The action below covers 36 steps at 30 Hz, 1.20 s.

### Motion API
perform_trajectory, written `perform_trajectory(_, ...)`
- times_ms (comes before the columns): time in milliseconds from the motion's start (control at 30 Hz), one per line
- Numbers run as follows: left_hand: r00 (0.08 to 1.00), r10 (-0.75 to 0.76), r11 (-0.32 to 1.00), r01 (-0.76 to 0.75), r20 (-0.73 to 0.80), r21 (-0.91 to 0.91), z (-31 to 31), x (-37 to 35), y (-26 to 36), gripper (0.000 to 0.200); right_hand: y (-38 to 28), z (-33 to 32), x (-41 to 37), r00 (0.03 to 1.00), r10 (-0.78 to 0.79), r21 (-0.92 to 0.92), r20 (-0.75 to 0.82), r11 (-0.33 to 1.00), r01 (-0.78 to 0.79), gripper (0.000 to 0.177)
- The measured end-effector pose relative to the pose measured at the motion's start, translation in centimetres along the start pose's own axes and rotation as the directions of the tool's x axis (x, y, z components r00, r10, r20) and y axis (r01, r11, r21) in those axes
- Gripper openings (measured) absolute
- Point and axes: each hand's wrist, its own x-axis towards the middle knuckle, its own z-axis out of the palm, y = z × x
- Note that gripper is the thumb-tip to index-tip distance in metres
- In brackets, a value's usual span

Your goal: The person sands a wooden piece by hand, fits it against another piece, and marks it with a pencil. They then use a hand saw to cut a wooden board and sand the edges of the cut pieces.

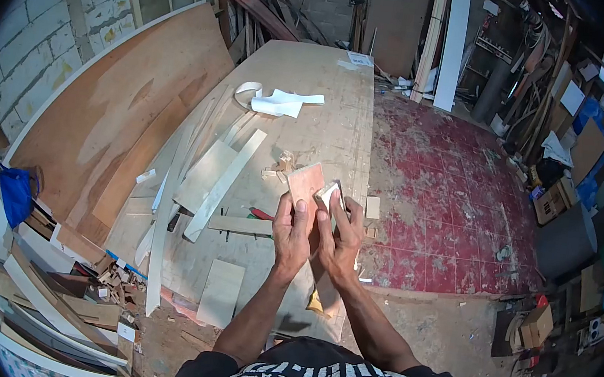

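While the left hand grips a flat reddish board at frame centre, the right hand pinches a pale block beside it. Two-handed handling appears in hand; shifting either piece calls for steady hold. Beyond, white sheeting lies upper centre.

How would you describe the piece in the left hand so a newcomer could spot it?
Find the large wooden work surface beside the red tiled floor. Over its near half, the left hand holds a flat piece. Its pinkish-tan face sets it apart from the paler block in the right hand.
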Motion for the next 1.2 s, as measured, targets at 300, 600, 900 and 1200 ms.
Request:
perform_trajectory(300, 0.982, 0.04, 0.999, -0.04, -0.184, 0.002, -0.3, 0.6, -0.8, 0.031, -0.3, 0.4, -0.7, 0.998, -0.043, -0.008, 0.05, 0.999, 0.044, 0.044)
perform_trajectory(600, 0.911, -0.022, 0.981, -0.06, -0.412, -0.184, -3.9, 4.0, -0.1, 0.025, 4.3, -5.0, -11.2, 0.974, -0.076, -0.162, 0.212, 0.981, 0.111, 0.046)
perform_trajectory(900, 0.88, 0.094, 0.975, 0.012, -0.465, 0.221, -2.1, 3.0, -2.3, 0.046, 2.2, -5.9, -8.9, 0.676, 0.29, 0.366, 0.677, 0.665, -0.651, 0.034)
perform_trajectory(1200, 0.951, 0.224, 0.852, -0.085, -0.213, 0.517, -2.5, 0.2, -2.7, 0.032, -1.7, -1.1, 2.4, 0.754, 0.393, 0.444, 0.526, 0.629, -0.638, 0.032)
